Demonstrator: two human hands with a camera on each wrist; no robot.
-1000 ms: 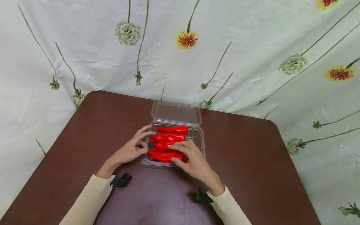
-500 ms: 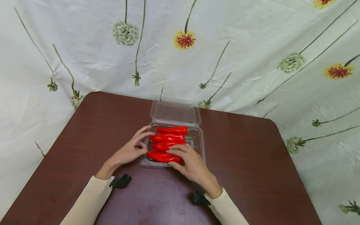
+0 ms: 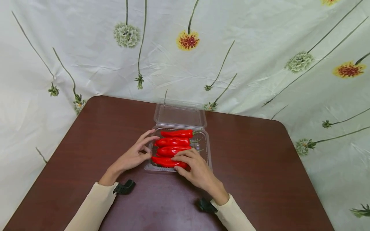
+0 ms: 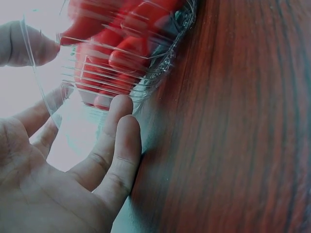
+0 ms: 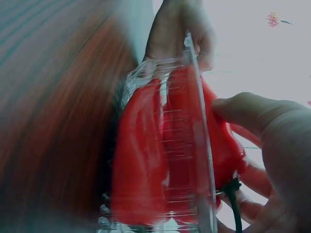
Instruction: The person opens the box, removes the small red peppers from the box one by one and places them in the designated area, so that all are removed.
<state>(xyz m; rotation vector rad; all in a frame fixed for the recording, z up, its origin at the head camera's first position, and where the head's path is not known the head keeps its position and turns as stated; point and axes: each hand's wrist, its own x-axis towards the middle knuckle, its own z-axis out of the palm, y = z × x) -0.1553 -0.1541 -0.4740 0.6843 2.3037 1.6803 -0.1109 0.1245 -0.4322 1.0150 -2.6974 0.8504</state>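
Note:
Several long red peppers (image 3: 173, 142) lie side by side in a clear plastic clamshell box (image 3: 208, 144), green stems toward the right. My right hand (image 3: 198, 168) holds the nearest pepper (image 3: 165, 161) by its stem end, thumb on the near side and fingers over the top. In the right wrist view, that pepper (image 5: 224, 155) sits above the box rim with its green stem hanging beside the fingers. At the box's left side, my left hand (image 3: 131, 155) has its fingers spread along the wall. Two fairly straight fingers (image 4: 127, 145) touch the ribbed wall in the left wrist view.
The box's transparent lid (image 3: 180, 116) is folded back toward the far edge of the dark red-brown table (image 3: 245, 154). Behind the table hangs a white cloth (image 3: 162, 57) with printed flowers. A dark strap (image 3: 124, 187) is on the left wrist.
My right hand has slid slightly left along the nearest pepper, covering more of its stem end. The left hand stays at the box's side.

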